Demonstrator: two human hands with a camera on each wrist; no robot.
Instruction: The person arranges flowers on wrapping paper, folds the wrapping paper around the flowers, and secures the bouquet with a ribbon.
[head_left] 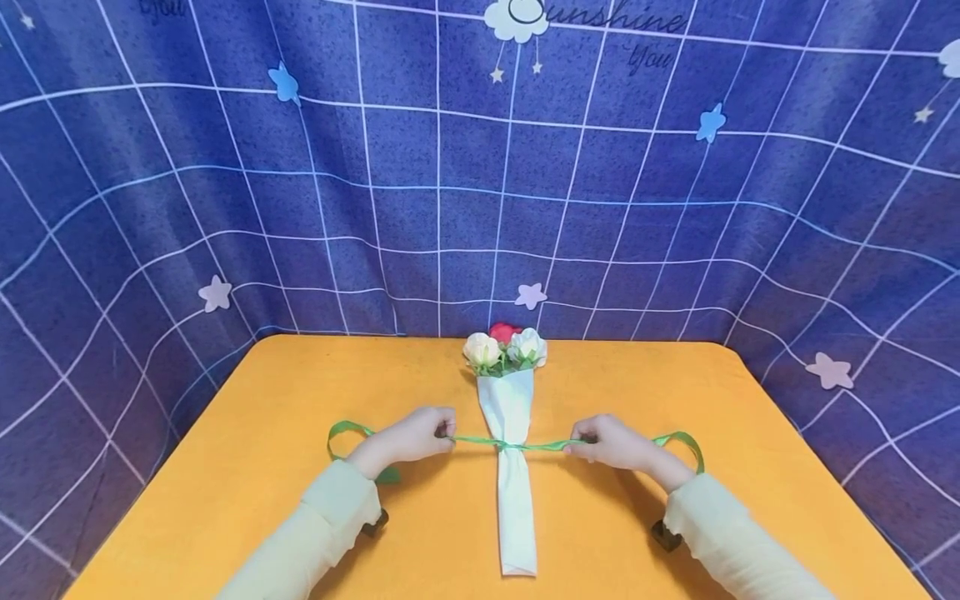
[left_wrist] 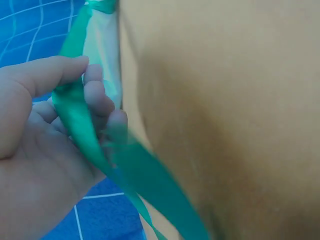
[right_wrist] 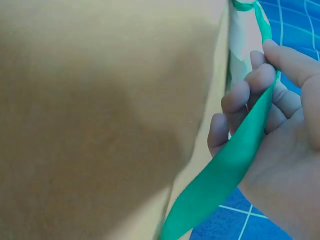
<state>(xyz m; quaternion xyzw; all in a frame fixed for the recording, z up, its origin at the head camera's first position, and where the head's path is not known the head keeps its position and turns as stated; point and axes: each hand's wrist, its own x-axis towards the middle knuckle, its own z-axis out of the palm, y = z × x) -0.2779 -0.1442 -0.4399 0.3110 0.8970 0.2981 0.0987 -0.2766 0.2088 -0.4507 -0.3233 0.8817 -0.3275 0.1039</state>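
A bouquet wrapped in white paper (head_left: 517, 508) lies upright in the head view on the table, its flowers toward the back. Two pale roses (head_left: 482, 351) and a red rose (head_left: 505, 332) show at its top. Round the middle of the wrap runs a green ribbon (head_left: 551, 446), pulled taut to both sides. My left hand (head_left: 416, 433) pinches the ribbon left of the bouquet, and its loose end trails past the palm in the left wrist view. On the other side my right hand (head_left: 611, 442) pinches the ribbon between thumb and fingers; a ribbon tail (right_wrist: 220, 175) hangs across that palm.
An orange-yellow tabletop (head_left: 360, 375) lies under everything. Behind it and at both sides hangs a blue curtain (head_left: 465, 208) with a white grid and stars. Ribbon loops (head_left: 347, 427) stick out beyond both wrists.
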